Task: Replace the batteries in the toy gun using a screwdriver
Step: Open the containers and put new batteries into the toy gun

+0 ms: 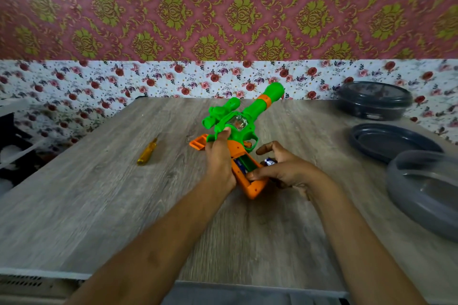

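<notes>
Toy gun [238, 126] near table [99, 193] centre, muzzle angled toward far right, grip toward near edge, held between left hand [219, 158] on its left and right hand [280, 168] on its right. Battery [269, 161] in right hand, just beside open grip compartment; loose cover [198, 143] on table just left of gun, screwdriver [148, 151] further left, well apart. Lidded container [374, 100] at far right by wall, dish [394, 141] in front of it, bowl [426, 193] nearer still at right edge.
</notes>
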Demonstrator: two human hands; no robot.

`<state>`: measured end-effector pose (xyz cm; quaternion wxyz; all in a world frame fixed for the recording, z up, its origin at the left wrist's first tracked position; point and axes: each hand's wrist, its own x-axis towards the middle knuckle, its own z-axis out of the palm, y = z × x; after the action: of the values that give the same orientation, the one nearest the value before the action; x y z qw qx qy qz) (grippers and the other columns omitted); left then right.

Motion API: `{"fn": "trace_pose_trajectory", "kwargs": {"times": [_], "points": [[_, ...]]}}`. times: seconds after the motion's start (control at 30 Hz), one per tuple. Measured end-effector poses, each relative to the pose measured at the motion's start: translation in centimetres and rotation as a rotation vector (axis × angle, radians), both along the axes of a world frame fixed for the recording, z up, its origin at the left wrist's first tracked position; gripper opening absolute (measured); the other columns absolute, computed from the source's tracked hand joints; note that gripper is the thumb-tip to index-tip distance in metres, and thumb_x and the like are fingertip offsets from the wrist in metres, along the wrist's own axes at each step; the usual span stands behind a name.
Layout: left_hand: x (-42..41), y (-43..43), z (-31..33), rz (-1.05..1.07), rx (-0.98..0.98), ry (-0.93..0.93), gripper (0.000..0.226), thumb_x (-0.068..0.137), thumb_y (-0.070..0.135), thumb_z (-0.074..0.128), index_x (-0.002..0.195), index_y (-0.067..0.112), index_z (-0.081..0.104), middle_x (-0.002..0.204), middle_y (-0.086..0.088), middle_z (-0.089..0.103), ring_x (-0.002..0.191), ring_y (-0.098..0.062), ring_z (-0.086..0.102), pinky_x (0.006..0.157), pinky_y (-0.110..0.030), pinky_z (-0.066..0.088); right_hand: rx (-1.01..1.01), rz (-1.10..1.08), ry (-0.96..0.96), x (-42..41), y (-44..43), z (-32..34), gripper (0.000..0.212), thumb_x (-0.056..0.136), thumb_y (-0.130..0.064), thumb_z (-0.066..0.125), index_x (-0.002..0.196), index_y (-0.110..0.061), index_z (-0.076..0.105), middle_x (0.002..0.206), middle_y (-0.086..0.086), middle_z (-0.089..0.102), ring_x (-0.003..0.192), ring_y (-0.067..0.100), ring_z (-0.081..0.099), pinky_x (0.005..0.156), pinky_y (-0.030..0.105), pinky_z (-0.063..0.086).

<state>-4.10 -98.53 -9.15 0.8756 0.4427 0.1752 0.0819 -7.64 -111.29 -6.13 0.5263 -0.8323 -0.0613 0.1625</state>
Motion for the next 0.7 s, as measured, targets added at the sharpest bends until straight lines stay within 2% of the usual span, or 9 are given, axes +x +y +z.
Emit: {"fn": "trace_pose_trajectory", "kwargs": {"times": [0.07,0.13,0.2,0.3,0.4,0.53,0.57,0.63,0.7], "points": [[-0.1,0.2,0.2,0.001,-0.006,-0.007,0.041,0.089,0.027,0.059,0.126,0.01,0.05,0.118,-0.02,0.063,0.077,-0.026,0.065,0.056,-0.031,0.053,0.099,-0.022,0.043,0.1,-0.2,0.0,0.047,0.075,-0.018,0.074,0.114,-0.02,0.047,0.083,0.001,0.05,0.058,0.004,0.045,0.045,0.019,0.03],[0.1,0.6,0.3,0.001,-0.005,-0.021,0.042,0.09,0.027,0.058,0.128,0.01,0.049,0.118,-0.018,0.064,0.078,-0.025,0.065,0.058,-0.032,0.053,0.303,-0.084,0.075,0.5,-0.6,0.0,0.027,0.08,-0.022,0.069,0.1,-0.017,0.053,0.066,-0.004,0.043,0.037,0.001,0.033,0.034,0.015,0.022],[0.0,0.8,0.3,0.012,0.007,-0.029,0.042,0.091,0.027,0.058,0.128,0.012,0.048,0.112,-0.015,0.064,0.073,-0.022,0.064,0.057,-0.03,0.051,0.441,-0.187,0.122,1.2,-1.0,-0.1,0.009,0.088,-0.021,0.058,0.086,-0.014,0.053,0.063,-0.003,0.037,0.031,0.001,0.027,0.031,0.013,0.017],[-0.1,1.0,0.4,0.003,0.001,-0.023,0.042,0.091,0.027,0.057,0.129,0.012,0.048,0.103,-0.011,0.064,0.069,-0.019,0.062,0.056,-0.029,0.051,0.505,-0.247,0.24,1.4,-1.0,-0.5,0.024,0.092,-0.012,0.033,0.082,-0.005,0.054,0.061,0.002,0.034,0.036,0.008,0.031,0.032,0.012,0.018],[-0.2,1.0,0.4,-0.024,0.004,0.027,0.043,0.09,0.03,0.059,0.128,0.013,0.048,0.112,-0.014,0.064,0.074,-0.021,0.063,0.059,-0.033,0.051,0.466,-0.268,0.199,1.3,-0.8,-0.7,0.034,0.087,0.0,0.028,0.099,0.004,0.06,0.065,0.005,0.039,0.052,0.013,0.035,0.034,0.016,0.027],[-0.2,1.0,0.3,-0.048,0.007,0.047,0.046,0.089,0.033,0.06,0.129,0.014,0.048,0.117,-0.015,0.064,0.089,-0.028,0.065,0.067,-0.038,0.055,0.076,-0.302,-0.138,1.8,-1.2,-1.3,0.038,0.09,0.005,0.043,0.127,-0.002,0.052,0.093,0.004,0.053,0.085,0.018,0.051,0.075,0.027,0.048],[-0.2,1.1,0.3,-0.045,0.005,0.048,0.046,0.089,0.034,0.059,0.129,0.015,0.048,0.118,-0.015,0.064,0.09,-0.029,0.064,0.068,-0.038,0.055,0.053,-0.317,-0.217,1.8,-1.3,-1.3,0.044,0.089,0.004,0.05,0.132,-0.004,0.046,0.095,0.004,0.053,0.09,0.02,0.053,0.085,0.034,0.05],[-0.1,1.2,0.3,-0.04,0.002,0.048,0.045,0.089,0.034,0.059,0.129,0.015,0.049,0.119,-0.015,0.064,0.089,-0.026,0.063,0.064,-0.035,0.053,0.127,-0.37,-0.324,1.9,-1.5,-1.4,0.053,0.084,0.004,0.06,0.133,-0.007,0.04,0.092,0.007,0.056,0.092,0.024,0.057,0.091,0.045,0.051],[0.1,1.3,0.2,-0.043,0.002,0.056,0.044,0.089,0.034,0.059,0.128,0.016,0.048,0.119,-0.013,0.064,0.086,-0.024,0.063,0.062,-0.033,0.05,0.172,-0.405,-0.389,1.9,-1.7,-1.1,0.049,0.08,-0.001,0.067,0.123,-0.007,0.044,0.101,0.013,0.06,0.095,0.025,0.06,0.091,0.044,0.052]]}}
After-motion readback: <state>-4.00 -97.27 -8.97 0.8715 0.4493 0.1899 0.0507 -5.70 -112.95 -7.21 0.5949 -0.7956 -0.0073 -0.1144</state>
